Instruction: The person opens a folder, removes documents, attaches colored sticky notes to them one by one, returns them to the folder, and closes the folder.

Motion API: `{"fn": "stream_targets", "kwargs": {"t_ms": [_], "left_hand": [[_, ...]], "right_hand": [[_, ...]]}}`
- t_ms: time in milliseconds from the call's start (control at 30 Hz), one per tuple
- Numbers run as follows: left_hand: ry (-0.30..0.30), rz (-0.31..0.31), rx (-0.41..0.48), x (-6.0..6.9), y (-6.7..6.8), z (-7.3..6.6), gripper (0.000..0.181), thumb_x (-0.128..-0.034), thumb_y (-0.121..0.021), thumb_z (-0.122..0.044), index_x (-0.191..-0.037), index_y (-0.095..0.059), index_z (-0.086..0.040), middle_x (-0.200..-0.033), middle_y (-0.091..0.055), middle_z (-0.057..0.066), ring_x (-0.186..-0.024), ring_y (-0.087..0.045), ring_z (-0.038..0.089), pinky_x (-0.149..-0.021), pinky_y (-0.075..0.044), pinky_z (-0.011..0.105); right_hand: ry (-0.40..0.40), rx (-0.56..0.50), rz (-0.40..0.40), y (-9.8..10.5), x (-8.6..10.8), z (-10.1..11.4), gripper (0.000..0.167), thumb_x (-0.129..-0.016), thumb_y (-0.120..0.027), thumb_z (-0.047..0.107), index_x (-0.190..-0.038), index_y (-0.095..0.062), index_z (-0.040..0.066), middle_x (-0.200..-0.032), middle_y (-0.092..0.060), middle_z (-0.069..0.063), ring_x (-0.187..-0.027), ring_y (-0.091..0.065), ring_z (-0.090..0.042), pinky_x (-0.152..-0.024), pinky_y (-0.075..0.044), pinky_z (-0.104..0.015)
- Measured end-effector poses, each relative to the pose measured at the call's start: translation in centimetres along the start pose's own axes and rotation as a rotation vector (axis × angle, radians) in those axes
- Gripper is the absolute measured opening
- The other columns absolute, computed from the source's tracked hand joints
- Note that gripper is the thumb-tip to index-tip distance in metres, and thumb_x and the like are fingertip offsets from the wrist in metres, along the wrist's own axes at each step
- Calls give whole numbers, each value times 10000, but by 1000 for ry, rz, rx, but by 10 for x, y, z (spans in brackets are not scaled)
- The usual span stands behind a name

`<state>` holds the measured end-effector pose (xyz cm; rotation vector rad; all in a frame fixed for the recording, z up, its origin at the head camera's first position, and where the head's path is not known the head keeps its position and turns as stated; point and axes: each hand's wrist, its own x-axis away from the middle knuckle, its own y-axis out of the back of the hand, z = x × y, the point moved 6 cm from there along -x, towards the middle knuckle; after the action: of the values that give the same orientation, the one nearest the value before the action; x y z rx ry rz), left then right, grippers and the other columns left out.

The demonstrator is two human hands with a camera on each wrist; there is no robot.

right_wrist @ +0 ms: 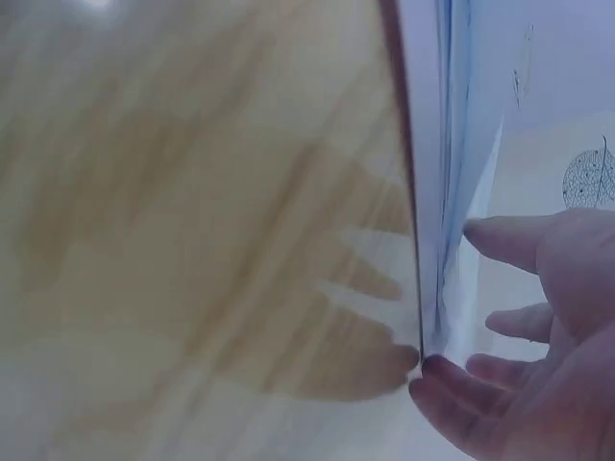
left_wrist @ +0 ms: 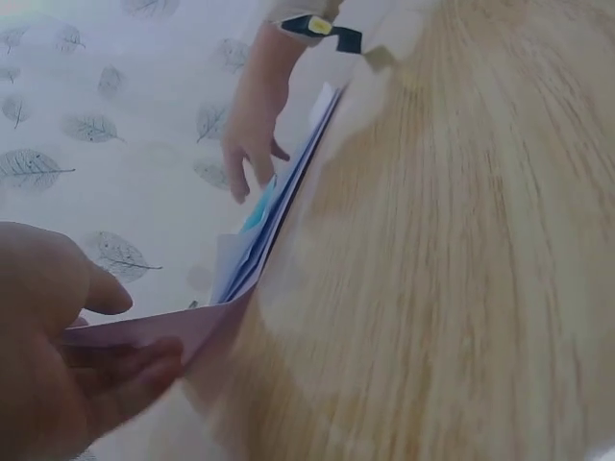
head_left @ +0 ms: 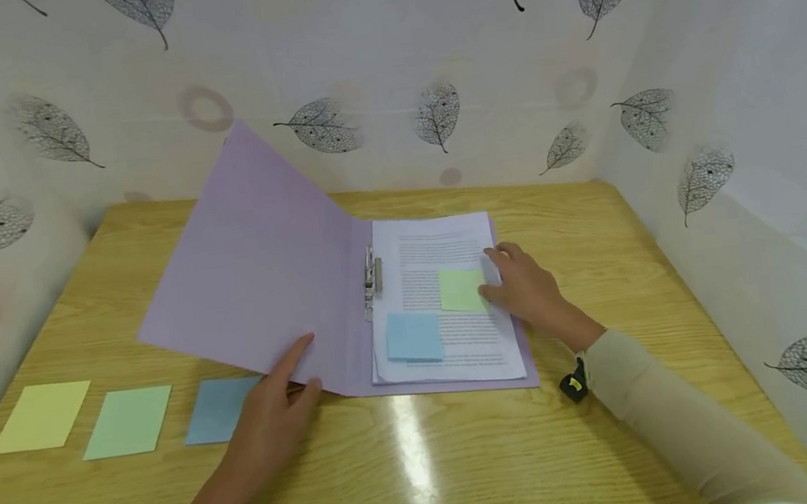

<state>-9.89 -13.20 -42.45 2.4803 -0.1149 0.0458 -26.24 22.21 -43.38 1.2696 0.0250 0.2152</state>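
A lilac file folder (head_left: 254, 262) lies open on the table, its front cover raised and tilted on the left. My left hand (head_left: 272, 415) grips the cover's lower edge, thumb on one face and fingers on the other, as the left wrist view shows. Printed sheets (head_left: 443, 240) lie inside beside a metal clip (head_left: 372, 277). On the top sheet are a green sticky note (head_left: 459, 290) and a blue sticky note (head_left: 412, 337). At the right edge of the sheets rests my right hand (head_left: 529, 291), fingers loosely spread, its thumb (right_wrist: 500, 238) against the papers in the right wrist view.
Left of the folder, a yellow note (head_left: 41, 417), a pale green note (head_left: 128, 422) and a blue note (head_left: 219, 409) lie in a row on the wooden table (head_left: 370, 475). The left forearm partly covers the blue one. Leaf-patterned sheeting (head_left: 364, 55) stands behind and beside the table.
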Motion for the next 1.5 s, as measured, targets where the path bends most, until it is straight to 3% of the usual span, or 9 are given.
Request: {"fn": "stream_targets", "kwargs": {"t_ms": [167,400,533,700,833,1000,1233,1400,1500], "left_hand": [[-36,-35,-141,7,-1,-4,524,-1052,-528,-366,-1535,-427,-191,-783,-674,-82,-600,-489,56,-519,-419,238],[-157,-37,-150,-1,-17,-37,465,-1046,-537,-314,-1492,-497,-190,-799,-658,-113,-550,-457,27,-487,-411,227],[-188,-39,-170,-28,-17,-60,457,-1046,-513,-334,-1485,-512,-208,-957,-691,-37,-656,-532,76,-539,-455,245],[-139,-28,-97,-82,-14,-81,449,-1038,-487,-322,-1468,-535,-205,-1138,-687,2,-728,-577,158,-572,-484,304],[-115,-25,-138,-122,-14,-90,436,-1034,-523,-266,-1459,-540,-171,-1262,-661,30,-897,-601,194,-692,-505,340],[-62,8,-187,-149,-17,-86,429,-1040,-527,-266,-1457,-538,-166,-1357,-623,44,-1155,-572,240,-898,-493,435],[3,52,-238,-158,-16,-48,455,-1035,-504,-275,-1471,-510,-146,-1393,-603,105,-1309,-537,321,-1048,-443,534],[44,159,-261,-163,-17,-33,495,-1040,-475,-296,-1508,-453,-135,-1452,-549,143,-1353,-494,353,-1104,-388,577],[41,265,-278,-170,-19,-32,522,-1043,-453,-257,-1532,-400,-85,-1460,-524,184,-1212,-589,323,-1049,-460,505]], "right_hand": [[92,-37,67,-3,-1,-2,659,-1002,-609,316,-1538,-375,12,-1634,-261,-223,-1489,-266,-449,-1189,-267,-603],[120,-71,133,-4,1,-7,627,-1032,-562,339,-1533,-379,11,-1633,-285,-189,-1502,-247,-429,-1212,-225,-586],[107,-87,153,-4,2,-7,621,-1036,-556,348,-1538,-377,29,-1641,-279,-164,-1505,-236,-429,-1204,-228,-601],[99,-75,160,-4,3,-8,621,-1038,-550,358,-1541,-377,39,-1647,-274,-149,-1509,-237,-419,-1201,-236,-602],[106,-59,153,-5,2,-7,604,-1034,-562,340,-1530,-399,37,-1640,-288,-154,-1506,-238,-428,-1198,-235,-611],[122,-23,151,-5,0,-7,586,-1036,-561,332,-1521,-414,39,-1637,-287,-146,-1508,-234,-426,-1200,-237,-605],[116,23,144,-3,1,-2,582,-1034,-566,328,-1517,-419,38,-1633,-293,-154,-1501,-246,-433,-1180,-262,-627],[108,36,151,-4,1,-1,583,-1033,-566,338,-1521,-420,54,-1638,-288,-144,-1505,-246,-422,-1173,-271,-633],[99,45,153,-5,1,-1,584,-1035,-560,343,-1523,-416,57,-1641,-283,-142,-1509,-242,-414,-1172,-277,-630]]}}
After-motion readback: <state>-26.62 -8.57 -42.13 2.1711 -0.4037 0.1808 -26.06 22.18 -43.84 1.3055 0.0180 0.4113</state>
